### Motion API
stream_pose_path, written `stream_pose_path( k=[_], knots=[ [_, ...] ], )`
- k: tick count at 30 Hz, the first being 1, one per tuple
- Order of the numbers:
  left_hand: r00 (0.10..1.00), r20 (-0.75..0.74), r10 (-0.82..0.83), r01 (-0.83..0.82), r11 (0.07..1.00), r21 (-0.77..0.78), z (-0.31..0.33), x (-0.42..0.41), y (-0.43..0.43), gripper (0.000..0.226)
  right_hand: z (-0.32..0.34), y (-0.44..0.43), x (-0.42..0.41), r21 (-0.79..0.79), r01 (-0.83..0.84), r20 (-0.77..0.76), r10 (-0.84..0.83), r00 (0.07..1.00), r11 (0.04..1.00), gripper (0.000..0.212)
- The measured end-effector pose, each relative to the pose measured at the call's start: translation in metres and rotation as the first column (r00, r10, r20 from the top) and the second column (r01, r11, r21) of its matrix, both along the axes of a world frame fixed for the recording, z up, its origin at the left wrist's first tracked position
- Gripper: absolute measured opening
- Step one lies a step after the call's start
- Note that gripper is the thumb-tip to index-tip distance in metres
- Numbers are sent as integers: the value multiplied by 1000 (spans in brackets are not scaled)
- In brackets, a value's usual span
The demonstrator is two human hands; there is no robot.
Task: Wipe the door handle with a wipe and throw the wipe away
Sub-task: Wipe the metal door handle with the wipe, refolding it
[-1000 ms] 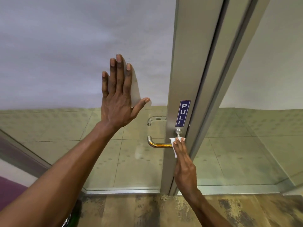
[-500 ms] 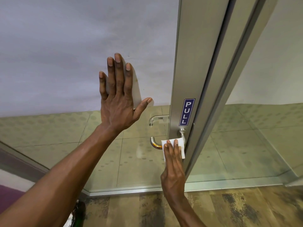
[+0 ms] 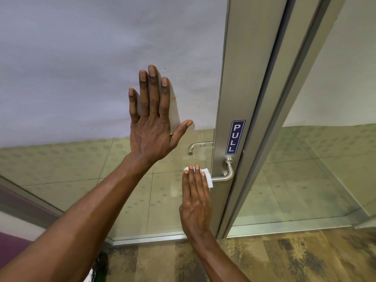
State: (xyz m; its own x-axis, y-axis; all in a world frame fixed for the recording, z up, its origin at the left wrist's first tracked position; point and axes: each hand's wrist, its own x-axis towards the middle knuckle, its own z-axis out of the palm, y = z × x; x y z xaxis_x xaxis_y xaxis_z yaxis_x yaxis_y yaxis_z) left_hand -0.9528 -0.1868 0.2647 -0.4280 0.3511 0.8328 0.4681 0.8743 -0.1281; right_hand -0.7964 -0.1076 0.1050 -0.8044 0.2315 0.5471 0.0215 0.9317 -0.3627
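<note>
A silver lever door handle (image 3: 227, 174) sticks out of the metal door stile (image 3: 230, 98), just below a blue PULL sign (image 3: 235, 137). My right hand (image 3: 196, 198) presses a white wipe (image 3: 208, 177) over the left, free end of the handle, fingers pointing up. The bend and the base of the handle show bare at the right of the wipe. My left hand (image 3: 151, 121) lies flat and spread on the frosted glass of the door (image 3: 81, 78), up and left of the handle.
A second handle (image 3: 198, 146) shows through the glass on the far side. A fixed glass panel (image 3: 315, 159) stands to the right of the door frame. Wood-look floor (image 3: 264, 259) runs along the bottom; a dark object (image 3: 99, 267) sits at the lower left.
My right hand has slid the wipe leftward along the handle, from the base by the stile out to the free end, uncovering the bend. My left hand stays flat on the glass.
</note>
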Motion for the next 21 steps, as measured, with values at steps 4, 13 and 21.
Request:
stream_pose_path(
  k=[4,13,21],
  knots=[
    [1000,13,-18,18,1000,-1,1,1,-1,119,12,-12,-4,70,-49,74,44,996,996,70],
    [995,99,-30,39,995,-94,-1,19,-16,108,38,-21,32,-429,-75,151,153,977,900,55],
    [945,319,-76,86,996,-17,-17,64,-34,107,51,33,68,-913,243,162,256,953,-327,34]
  ],
)
